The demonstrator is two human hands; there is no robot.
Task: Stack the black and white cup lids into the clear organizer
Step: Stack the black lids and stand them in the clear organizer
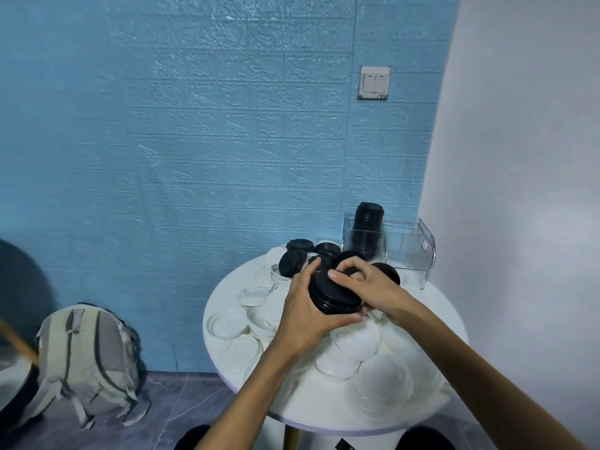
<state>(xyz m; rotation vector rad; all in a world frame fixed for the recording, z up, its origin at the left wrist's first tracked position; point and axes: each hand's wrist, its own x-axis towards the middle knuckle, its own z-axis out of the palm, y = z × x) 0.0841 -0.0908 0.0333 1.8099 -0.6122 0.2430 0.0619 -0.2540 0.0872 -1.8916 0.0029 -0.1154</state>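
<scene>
My left hand [305, 311] grips a short stack of black lids [331, 295] from below and the left, above the round white table [246, 287]. On top of that stack my right hand [363, 284] curls its fingers over the upper lid. Loose black lids [293, 263] lie behind the hands. White lids [357, 342] are heaped over the table's near half. At the back right stands the clear organizer [409, 251], with a tall stack of black lids [368, 228] in its left compartment.
A grey backpack [87, 362] leans on the blue brick wall at the lower left, on the floor. A white wall rises close to the table's right side. A light switch [374, 82] sits on the blue wall.
</scene>
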